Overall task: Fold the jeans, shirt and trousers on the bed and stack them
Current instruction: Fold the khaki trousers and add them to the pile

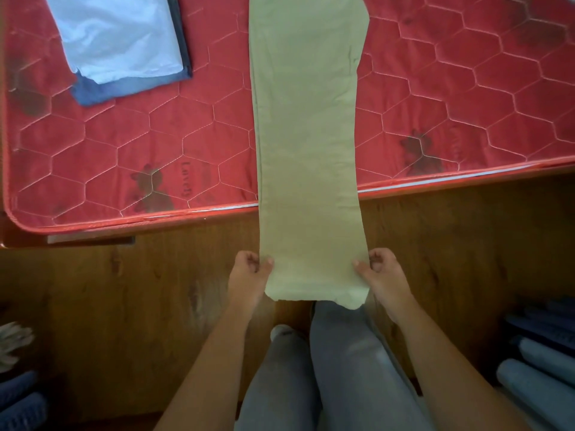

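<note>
Here, the trousers (308, 135), pale olive-green and laid leg over leg as one long strip, run from the far side of the bed (466, 88) straight toward the person. Most of their length lies flat on the bed's red quilted top. The hem end passes over the near edge and is held in the air in front of the wooden side panel (124, 290).

The left hand (250, 272) pinches the left edge of the strip just above the hem, thumb on top of the cloth and the other fingers curled in at the edge. The right hand (381, 272) grips the right edge at the same height in the same way, thumb on the cloth and fingers curled. Between the two hands the cloth is spread flat, and the hem hangs a little below them, above the person's legs (342, 368).

At the far left of the bed, well apart from the trousers, two folded garments lie stacked. The light blue shirt (118, 35) sits on top of the dark blue jeans (130, 85), whose edges show along the near and right sides of the shirt. The bed's top bears white hexagonal stitching, dark flower prints and the word "Lovely".

Low at the right edge of the view lie several rolled blue and grey garments (541, 368). More blue cloth (21, 402) shows in the lower left corner, too blurred to make out.
</note>
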